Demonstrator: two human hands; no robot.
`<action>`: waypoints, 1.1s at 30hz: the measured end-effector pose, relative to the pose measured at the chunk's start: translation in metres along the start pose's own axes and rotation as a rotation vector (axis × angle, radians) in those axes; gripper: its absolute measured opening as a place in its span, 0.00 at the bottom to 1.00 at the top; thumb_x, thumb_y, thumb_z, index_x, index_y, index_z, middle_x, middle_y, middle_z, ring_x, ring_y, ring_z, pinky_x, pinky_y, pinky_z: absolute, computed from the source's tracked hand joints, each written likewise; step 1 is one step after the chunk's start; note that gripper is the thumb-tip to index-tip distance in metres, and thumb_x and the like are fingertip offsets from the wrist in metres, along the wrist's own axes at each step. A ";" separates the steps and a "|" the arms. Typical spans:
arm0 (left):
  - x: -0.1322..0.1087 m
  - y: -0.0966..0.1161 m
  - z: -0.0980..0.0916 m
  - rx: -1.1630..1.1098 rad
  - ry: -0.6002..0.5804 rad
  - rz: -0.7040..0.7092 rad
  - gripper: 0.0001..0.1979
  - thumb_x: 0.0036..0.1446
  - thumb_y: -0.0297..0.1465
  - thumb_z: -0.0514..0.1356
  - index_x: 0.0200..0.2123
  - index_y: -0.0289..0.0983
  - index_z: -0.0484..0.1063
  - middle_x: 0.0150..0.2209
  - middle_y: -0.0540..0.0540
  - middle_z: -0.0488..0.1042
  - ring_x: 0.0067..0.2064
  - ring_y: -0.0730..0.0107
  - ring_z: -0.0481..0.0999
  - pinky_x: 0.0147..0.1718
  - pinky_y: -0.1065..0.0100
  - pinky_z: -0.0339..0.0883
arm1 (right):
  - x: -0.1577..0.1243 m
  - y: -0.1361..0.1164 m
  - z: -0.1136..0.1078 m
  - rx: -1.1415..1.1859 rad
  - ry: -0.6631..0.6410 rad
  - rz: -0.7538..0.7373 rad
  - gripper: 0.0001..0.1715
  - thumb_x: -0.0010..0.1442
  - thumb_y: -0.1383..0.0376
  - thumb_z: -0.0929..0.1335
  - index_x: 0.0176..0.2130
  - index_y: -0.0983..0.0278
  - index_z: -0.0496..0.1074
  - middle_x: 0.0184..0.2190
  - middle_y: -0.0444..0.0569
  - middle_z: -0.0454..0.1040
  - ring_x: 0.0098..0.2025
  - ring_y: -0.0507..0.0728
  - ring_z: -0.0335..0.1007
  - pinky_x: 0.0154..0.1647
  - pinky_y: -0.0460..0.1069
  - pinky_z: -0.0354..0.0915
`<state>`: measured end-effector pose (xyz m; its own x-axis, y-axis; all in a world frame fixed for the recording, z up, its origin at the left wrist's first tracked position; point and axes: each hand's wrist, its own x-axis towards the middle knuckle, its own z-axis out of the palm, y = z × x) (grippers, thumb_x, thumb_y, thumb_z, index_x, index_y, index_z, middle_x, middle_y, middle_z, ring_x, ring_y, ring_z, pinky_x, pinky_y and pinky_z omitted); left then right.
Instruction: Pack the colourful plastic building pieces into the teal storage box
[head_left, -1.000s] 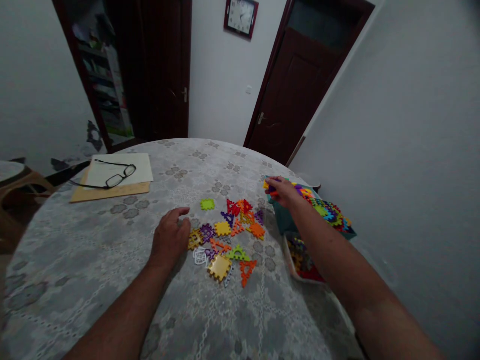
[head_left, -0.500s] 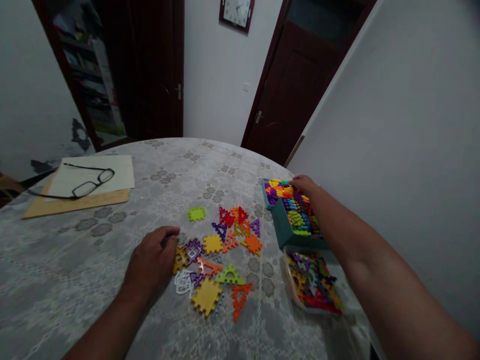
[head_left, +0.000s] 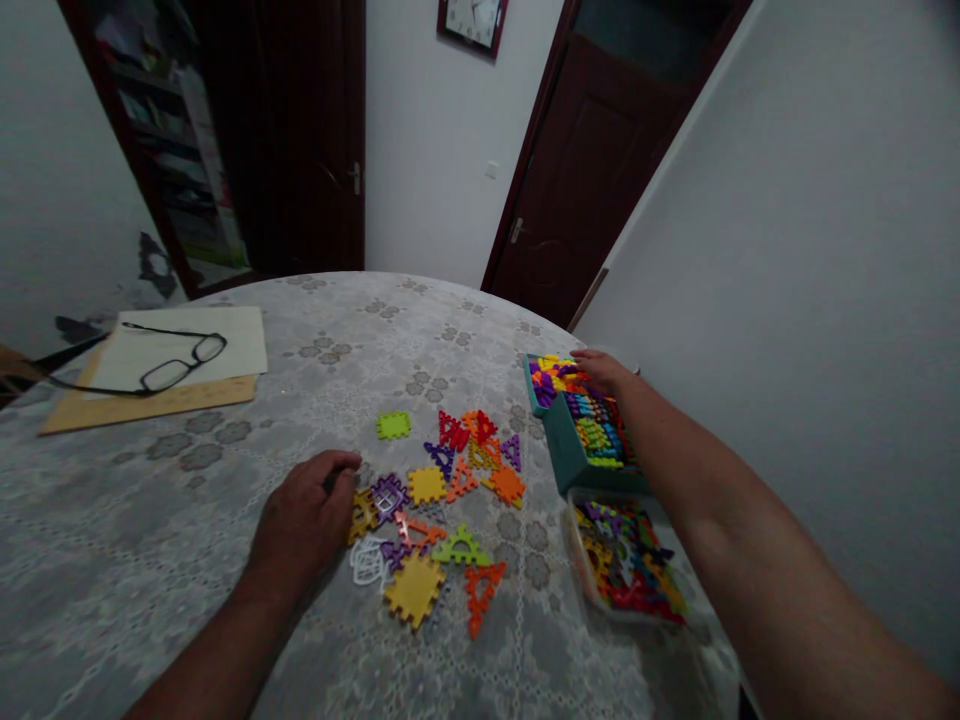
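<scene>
My left hand rests on the table, its fingers loosely bent and thumb a little apart, with nothing visible in it. Beside its thumb lies a dark yellow notched plastic building piece. Around that spread purple rings, yellow squares, orange triangles, a green triangle and white outline pieces. My right hand reaches over the far teal box of small colourful pieces. Its fingers lie outstretched over the box's far side; their tips are partly hidden.
A second teal box holds rows of coloured pieces, partly behind my right forearm. Nearer stands a clear plastic tub of mixed pieces. Glasses lie on papers at the left. A patterned cloth covers the round table.
My right hand has shifted slightly left and its fingers look more stretched over the far box. The left hand and the scattered pieces stay in place.
</scene>
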<state>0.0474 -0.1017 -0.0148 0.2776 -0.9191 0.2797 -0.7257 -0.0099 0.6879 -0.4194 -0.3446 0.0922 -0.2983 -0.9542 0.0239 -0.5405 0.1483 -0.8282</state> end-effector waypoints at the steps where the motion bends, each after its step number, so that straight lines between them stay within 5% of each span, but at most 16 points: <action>1: 0.000 0.000 0.000 -0.003 -0.004 -0.002 0.17 0.64 0.41 0.54 0.42 0.44 0.82 0.44 0.42 0.86 0.46 0.50 0.85 0.52 0.54 0.77 | -0.003 -0.001 0.001 -0.003 -0.033 0.028 0.22 0.74 0.58 0.74 0.62 0.64 0.75 0.60 0.56 0.77 0.54 0.62 0.79 0.54 0.60 0.79; 6: 0.000 0.000 0.001 -0.010 -0.004 -0.001 0.18 0.65 0.41 0.54 0.43 0.43 0.83 0.47 0.40 0.87 0.47 0.49 0.85 0.52 0.53 0.77 | -0.013 -0.006 -0.002 -0.076 -0.047 0.055 0.21 0.62 0.74 0.74 0.54 0.65 0.82 0.55 0.59 0.83 0.46 0.59 0.82 0.41 0.49 0.76; 14: -0.002 0.006 0.000 -0.008 -0.022 -0.005 0.18 0.66 0.39 0.53 0.44 0.42 0.82 0.47 0.42 0.86 0.49 0.52 0.84 0.57 0.55 0.75 | -0.025 -0.030 0.002 -0.244 0.020 -0.111 0.15 0.61 0.72 0.71 0.47 0.67 0.84 0.39 0.54 0.85 0.35 0.54 0.77 0.36 0.46 0.70; 23: -0.004 0.006 0.004 -0.018 -0.022 0.027 0.17 0.66 0.37 0.53 0.44 0.41 0.82 0.47 0.42 0.86 0.52 0.53 0.83 0.59 0.56 0.74 | -0.132 -0.048 0.098 -0.549 -0.550 -0.587 0.16 0.56 0.73 0.78 0.43 0.58 0.87 0.41 0.49 0.86 0.44 0.60 0.79 0.50 0.49 0.70; 28: -0.003 0.005 0.005 -0.027 -0.039 0.025 0.18 0.66 0.35 0.53 0.46 0.40 0.82 0.48 0.40 0.86 0.53 0.51 0.83 0.58 0.54 0.74 | -0.181 -0.045 0.144 -0.732 -0.508 -0.691 0.09 0.65 0.59 0.77 0.44 0.60 0.85 0.46 0.56 0.85 0.47 0.64 0.79 0.49 0.52 0.69; 33: -0.003 0.005 0.008 -0.043 -0.030 0.029 0.16 0.65 0.33 0.53 0.45 0.40 0.82 0.48 0.41 0.86 0.53 0.53 0.83 0.58 0.56 0.73 | -0.196 -0.046 0.156 -0.835 -0.481 -0.672 0.15 0.69 0.57 0.75 0.51 0.62 0.82 0.50 0.59 0.83 0.49 0.64 0.79 0.49 0.51 0.67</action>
<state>0.0381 -0.1023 -0.0171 0.2374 -0.9303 0.2798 -0.7054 0.0330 0.7080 -0.2128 -0.2051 0.0384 0.4744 -0.8791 -0.0464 -0.8777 -0.4683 -0.1011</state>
